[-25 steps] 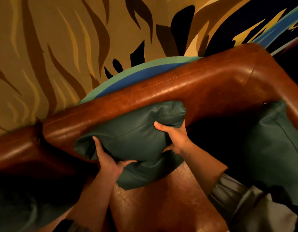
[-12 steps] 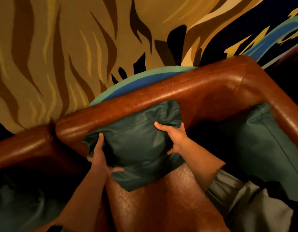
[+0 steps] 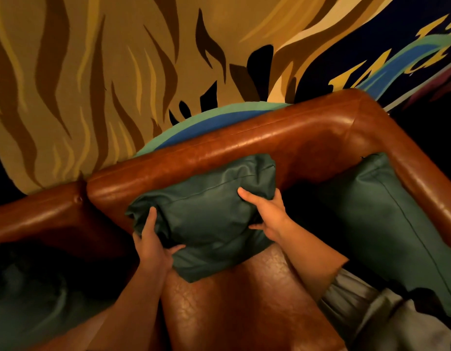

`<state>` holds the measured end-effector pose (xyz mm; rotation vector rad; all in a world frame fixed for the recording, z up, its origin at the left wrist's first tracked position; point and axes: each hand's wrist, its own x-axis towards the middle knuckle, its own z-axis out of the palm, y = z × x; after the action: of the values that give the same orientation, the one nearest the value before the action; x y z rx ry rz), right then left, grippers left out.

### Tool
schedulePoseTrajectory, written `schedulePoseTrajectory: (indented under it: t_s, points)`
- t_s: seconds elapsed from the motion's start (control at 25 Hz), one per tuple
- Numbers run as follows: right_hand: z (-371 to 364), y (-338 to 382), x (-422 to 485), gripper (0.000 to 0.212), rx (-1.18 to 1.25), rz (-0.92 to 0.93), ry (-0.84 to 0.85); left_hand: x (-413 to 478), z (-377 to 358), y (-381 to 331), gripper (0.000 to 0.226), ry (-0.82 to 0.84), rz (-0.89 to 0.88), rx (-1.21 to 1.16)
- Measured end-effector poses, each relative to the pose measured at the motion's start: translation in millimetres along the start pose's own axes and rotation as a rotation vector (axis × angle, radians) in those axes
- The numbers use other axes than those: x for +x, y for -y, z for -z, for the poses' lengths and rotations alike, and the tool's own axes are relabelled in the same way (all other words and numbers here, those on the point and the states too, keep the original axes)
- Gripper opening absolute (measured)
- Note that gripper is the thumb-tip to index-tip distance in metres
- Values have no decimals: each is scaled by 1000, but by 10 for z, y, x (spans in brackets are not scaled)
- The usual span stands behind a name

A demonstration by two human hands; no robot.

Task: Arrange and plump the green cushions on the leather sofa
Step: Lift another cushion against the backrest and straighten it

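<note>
Big patterned carpet (image 3: 92, 84) on the floor, tan with brown and yellow stripes, dark blue at the far right. Brown leather sofa (image 3: 244, 148) in front of it, shiny along the top of its back, with a corner at the upper right. Seat (image 3: 232, 305) of the sofa low in the middle, brown and a bit cracked.

Green cushion at the right (image 3: 386, 224), leaning in the corner of the sofa, touching the arm there. Another green cushion at the far left (image 3: 29, 295), low and in deep shadow, hard to see well.

Middle green cushion (image 3: 209, 219) resting on the seat with its top against the sofa back, a little tilted, wrinkled and puffy. Held on both sides.

Grey sleeve (image 3: 358, 300) pushed up on the right arm, bottom right.

Left hand (image 3: 153, 247) at the lower left edge of the middle cushion, grip closed around that edge: fingers up along the side, thumb pressing on the front. Right hand (image 3: 267, 214) at the right edge of the same cushion, grip closed on it too: thumb on the front face, fingers curled around the side and partly hidden.
</note>
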<state>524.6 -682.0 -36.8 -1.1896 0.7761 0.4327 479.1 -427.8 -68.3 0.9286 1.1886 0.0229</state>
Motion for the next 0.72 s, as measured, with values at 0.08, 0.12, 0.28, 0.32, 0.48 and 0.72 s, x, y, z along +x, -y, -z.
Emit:
schedulePoseTrajectory:
  t_s: [0.08, 0.12, 0.28, 0.32, 0.48, 0.72]
  points:
    - [41, -35, -21, 95, 22, 14, 23, 5, 37, 2, 85, 12, -13, -17]
    - [65, -71, -27, 94, 41, 18, 37, 16, 71, -2, 80, 22, -1, -27]
    - [136, -217, -108, 97, 59, 49, 76, 49, 224, 55, 64, 28, 27, -91]
    - [140, -242, -95, 101, 49, 51, 76, 53, 239, 62, 58, 23, 19, -93]
    - [194, -255, -75, 78, 39, 72, 72, -2, 223, 82, 35, -28, -54, -126]
    - [208, -418, -151, 69, -85, 91, 83, -18, 352, 159, 22, -65, -84, -17]
